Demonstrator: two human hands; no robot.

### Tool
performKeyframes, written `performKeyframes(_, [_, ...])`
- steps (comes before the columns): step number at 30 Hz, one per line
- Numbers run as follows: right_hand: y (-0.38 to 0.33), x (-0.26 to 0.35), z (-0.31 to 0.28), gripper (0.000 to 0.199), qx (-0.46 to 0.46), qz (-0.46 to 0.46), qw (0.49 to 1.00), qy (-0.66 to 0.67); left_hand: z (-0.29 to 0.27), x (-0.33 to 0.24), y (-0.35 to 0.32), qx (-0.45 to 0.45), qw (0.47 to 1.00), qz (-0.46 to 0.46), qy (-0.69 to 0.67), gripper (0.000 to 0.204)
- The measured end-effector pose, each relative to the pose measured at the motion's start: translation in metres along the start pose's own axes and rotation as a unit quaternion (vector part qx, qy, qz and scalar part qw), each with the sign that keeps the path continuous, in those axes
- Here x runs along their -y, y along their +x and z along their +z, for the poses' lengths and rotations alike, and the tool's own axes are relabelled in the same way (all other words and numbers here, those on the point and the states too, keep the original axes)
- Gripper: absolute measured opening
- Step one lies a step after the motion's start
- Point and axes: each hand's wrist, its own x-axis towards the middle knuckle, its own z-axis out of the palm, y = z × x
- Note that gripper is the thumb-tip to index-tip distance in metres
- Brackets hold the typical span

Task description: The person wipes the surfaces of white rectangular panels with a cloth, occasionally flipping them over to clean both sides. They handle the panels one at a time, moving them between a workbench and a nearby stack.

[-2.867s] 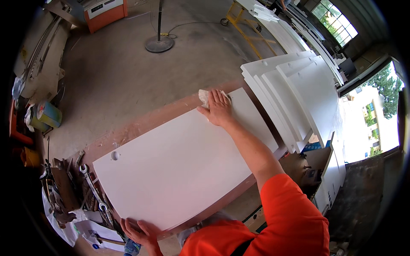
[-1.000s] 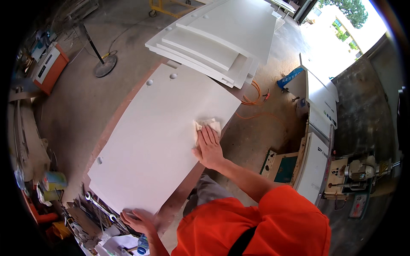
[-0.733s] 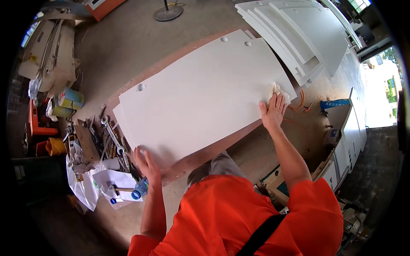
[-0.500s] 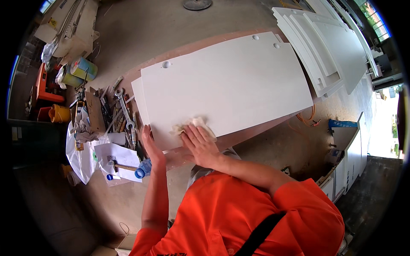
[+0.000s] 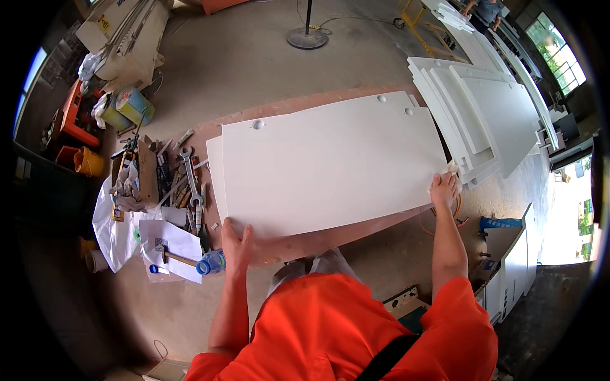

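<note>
A large white panel (image 5: 337, 168) with round recesses near its far edge lies on a stack of similar boards on the workbench. My left hand (image 5: 237, 246) touches the panel's near-left corner, thumb and fingers apart. At the panel's right end, my right hand (image 5: 445, 189) presses a cream-coloured cloth (image 5: 452, 169) against the edge, fingers over it. Part of the cloth is hidden beneath that hand.
Left of the panel lie wrenches (image 5: 190, 178), a hammer (image 5: 180, 258), paper (image 5: 155, 238) and a blue-capped plastic bottle (image 5: 213, 261). More white panels (image 5: 502, 117) are stacked at the right. A round stand base (image 5: 307, 39) stands on the floor beyond; a person (image 5: 488, 11) is far right.
My right hand has moved with the cloth from the panel's near-left part to its right end. My left hand stays by the near-left corner, its thumb now spread further. The view has shifted.
</note>
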Motion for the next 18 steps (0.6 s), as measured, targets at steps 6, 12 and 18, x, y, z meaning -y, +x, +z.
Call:
performKeyframes(6, [0.010,-0.015,-0.005,0.076,0.034,0.032,0.998,0.041,0.000,-0.006,-0.009,-0.066,0.985,0.085,0.133,0.076])
performKeyframes(12, [-0.039,-0.058,-0.008,0.069,0.012,-0.036,0.971,0.235,0.008,0.006,-0.032,-0.207,0.965,0.078,0.139,0.079])
performKeyframes(18, [-0.060,-0.099,-0.013,0.062,0.063,0.003,0.961,0.271,-0.030,0.004,0.058,-0.076,0.969,-0.060,0.228,0.063])
